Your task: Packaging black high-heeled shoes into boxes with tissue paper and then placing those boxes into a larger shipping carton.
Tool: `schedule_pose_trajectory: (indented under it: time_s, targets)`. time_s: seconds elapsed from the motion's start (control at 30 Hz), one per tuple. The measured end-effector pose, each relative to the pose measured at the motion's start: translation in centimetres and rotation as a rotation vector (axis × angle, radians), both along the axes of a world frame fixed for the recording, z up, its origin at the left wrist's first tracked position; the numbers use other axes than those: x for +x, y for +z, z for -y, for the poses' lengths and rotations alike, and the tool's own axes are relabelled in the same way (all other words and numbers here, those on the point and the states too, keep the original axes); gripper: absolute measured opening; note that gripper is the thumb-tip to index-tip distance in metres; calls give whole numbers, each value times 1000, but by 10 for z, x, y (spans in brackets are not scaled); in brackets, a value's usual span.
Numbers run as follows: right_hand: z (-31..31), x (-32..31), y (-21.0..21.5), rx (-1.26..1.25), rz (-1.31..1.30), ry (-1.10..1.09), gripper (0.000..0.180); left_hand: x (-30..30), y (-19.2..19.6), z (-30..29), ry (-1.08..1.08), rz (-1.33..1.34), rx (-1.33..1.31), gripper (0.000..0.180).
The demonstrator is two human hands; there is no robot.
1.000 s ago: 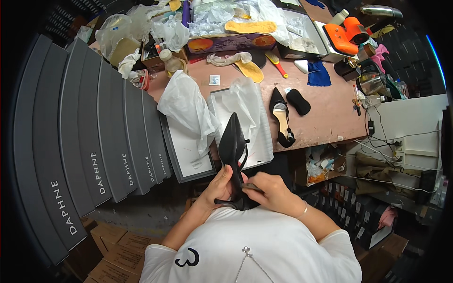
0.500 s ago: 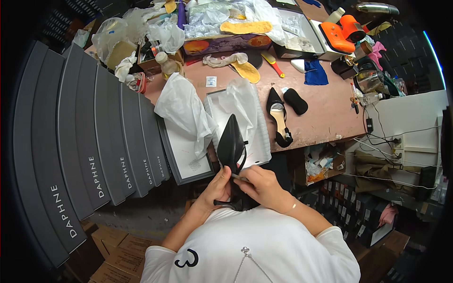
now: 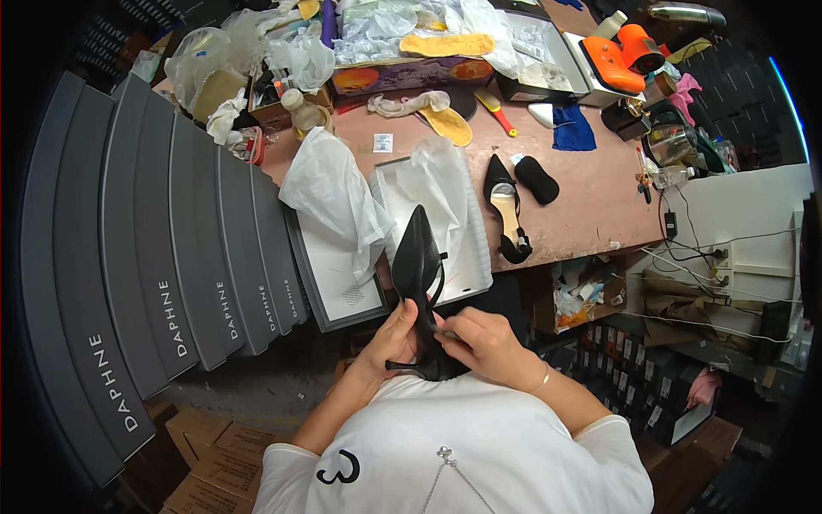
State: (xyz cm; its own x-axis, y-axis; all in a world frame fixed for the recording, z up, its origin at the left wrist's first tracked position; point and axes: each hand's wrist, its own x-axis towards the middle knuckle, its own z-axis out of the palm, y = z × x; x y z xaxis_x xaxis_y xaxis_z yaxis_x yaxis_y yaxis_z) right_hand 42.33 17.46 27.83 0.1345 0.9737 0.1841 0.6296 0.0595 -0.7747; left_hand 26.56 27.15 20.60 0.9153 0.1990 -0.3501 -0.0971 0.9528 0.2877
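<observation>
My left hand (image 3: 390, 339) grips a black pointed high-heeled shoe (image 3: 414, 261) around its middle, in front of my chest. Its toe points away from me, the sole is turned up and the heel lies toward my shirt. My right hand (image 3: 490, 344) is closed, fingertips pinched against the shoe's right side; whatever small thing they may hold is hidden. Beyond the toe sits an open shoe box (image 3: 482, 257) with white tissue paper (image 3: 438, 184). A matching black shoe (image 3: 505, 206) rests on the table to the right, beside a black oval pad (image 3: 537, 181).
Tall stacks of dark grey shoe boxes (image 3: 141, 257) rise at the left. The box lid (image 3: 342, 319) overhangs the near edge of the pinkish table (image 3: 591, 206). Farther back are a yellow-red foot file (image 3: 497, 114), a blue cloth (image 3: 574, 130) and an orange device (image 3: 612, 64).
My right hand has shifted slightly down and right along the shoe's side, and the grey piece that showed at its fingertips is out of sight. My left hand keeps its hold.
</observation>
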Motion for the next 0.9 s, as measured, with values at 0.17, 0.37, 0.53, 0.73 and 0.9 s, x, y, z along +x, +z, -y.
schedule_pose_trajectory:
  time_s: [0.17,0.37,0.53,0.73,0.9]
  targets:
    - [-11,-3,0,2,-8,13,22,3,5,-3,25,-20,51,45]
    - [-14,1,-3,37,61,12,22,0,5,0,11,-21,0,46]
    - [-7,-1,1,-113,-231,-7,21,3,12,0,39,-87,50,45]
    - [-3,15,30,-250,-291,-48,17,1,4,-7,-3,6,82,44]
    - [-20,8,13,-68,-102,17,17,7,18,-5,17,-96,68,43]
